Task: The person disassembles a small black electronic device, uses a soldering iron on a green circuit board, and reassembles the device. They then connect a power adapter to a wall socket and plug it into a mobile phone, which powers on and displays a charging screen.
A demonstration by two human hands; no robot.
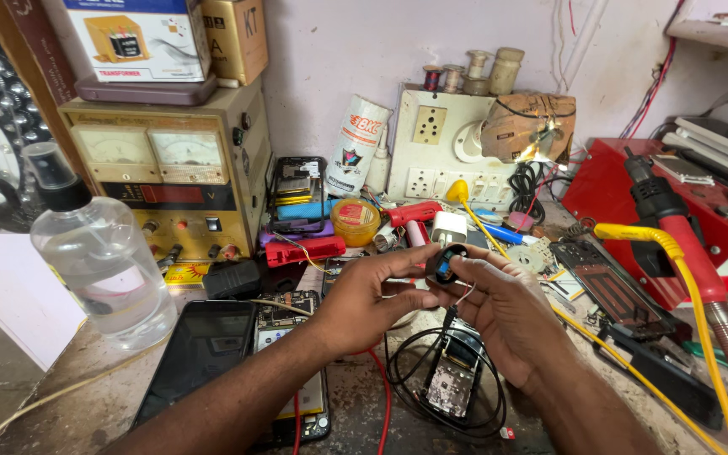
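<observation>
Both hands' grip pinches a small black part (pixel 446 263) above coiled cable (pixel 444 396), beside an opened phone (pixel 284 324).

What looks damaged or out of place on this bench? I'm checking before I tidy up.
The phone under the left hand lies opened, its circuit board bare. A second bare board sits inside a black cable coil below the right hand. Both hands pinch a small black part. Loose tools crowd the worn benchtop.

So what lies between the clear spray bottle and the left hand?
In the head view, an opened phone lies between the spray bottle and the left hand.
</observation>
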